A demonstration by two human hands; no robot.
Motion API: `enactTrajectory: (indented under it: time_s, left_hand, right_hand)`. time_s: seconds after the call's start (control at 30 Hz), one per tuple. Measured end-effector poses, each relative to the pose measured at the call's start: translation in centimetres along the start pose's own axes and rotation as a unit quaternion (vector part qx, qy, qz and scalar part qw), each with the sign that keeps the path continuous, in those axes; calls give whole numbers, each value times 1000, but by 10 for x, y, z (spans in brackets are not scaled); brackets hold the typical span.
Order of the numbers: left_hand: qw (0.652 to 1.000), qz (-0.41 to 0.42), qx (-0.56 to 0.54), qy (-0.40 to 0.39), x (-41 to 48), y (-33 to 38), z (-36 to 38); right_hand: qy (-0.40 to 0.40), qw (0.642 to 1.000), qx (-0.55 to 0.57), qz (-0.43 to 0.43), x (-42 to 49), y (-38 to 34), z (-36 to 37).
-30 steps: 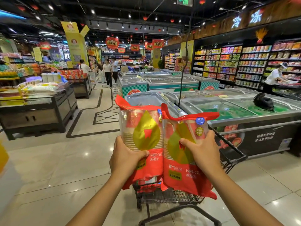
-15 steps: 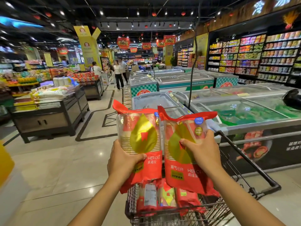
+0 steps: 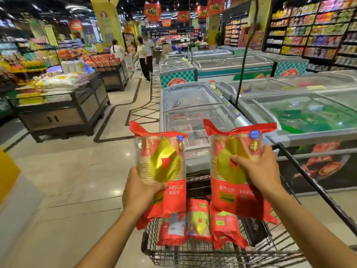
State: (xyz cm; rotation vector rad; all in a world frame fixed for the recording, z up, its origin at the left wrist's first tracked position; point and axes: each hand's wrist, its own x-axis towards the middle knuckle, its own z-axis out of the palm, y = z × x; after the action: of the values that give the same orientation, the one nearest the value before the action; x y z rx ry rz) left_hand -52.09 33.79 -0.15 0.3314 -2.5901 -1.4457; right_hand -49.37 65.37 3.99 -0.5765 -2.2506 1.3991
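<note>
**Two packs of paper cups, held above a cart**

The left hand (image 3: 142,190) curls round the left pack (image 3: 164,161), thumb across its front. The right hand (image 3: 257,171) grips the right pack (image 3: 224,167) the same way. Both packs are upright and apart, above the wire cart (image 3: 173,254). In the cart lie other red packs (image 3: 199,219) (about three). Freezers (image 3: 193,97) stand just ahead.

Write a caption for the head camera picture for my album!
Left hand lifts the left pack of cups, right hand the right pack, above a cart holding more packs.
</note>
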Motion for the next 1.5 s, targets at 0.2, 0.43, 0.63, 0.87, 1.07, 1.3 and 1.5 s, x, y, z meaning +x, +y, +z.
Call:
enactTrajectory:
  time_s: [0.2,0.43,0.63,0.87,1.07,1.3,1.5]
  left_hand:
    - [996,-67,7,-54,65,-51,53]
    - [976,-159,7,-147,125,-144,126]
    - [950,-239,30,-199,145,-204,174]
    - [928,-307,56,-202,160,-261,230]
    - [922,-318,100,-196,170,-311,278]
    - [915,-328,110,-208,184,-351,320]
    - [948,-213,151,-180,178,-345,319]
  right_hand:
    - [-29,997,-35,58,51,51,67]
    - [-96,973,-52,204,91,146,164]
    - [-137,945,-80,287,87,255,228]
    - [-165,921,-111,336,93,326,285]
    - [-197,901,-146,358,112,380,329]
    - [-215,881,-168,385,124,425,361]
    - [-183,918,-215,277,125,402,361]
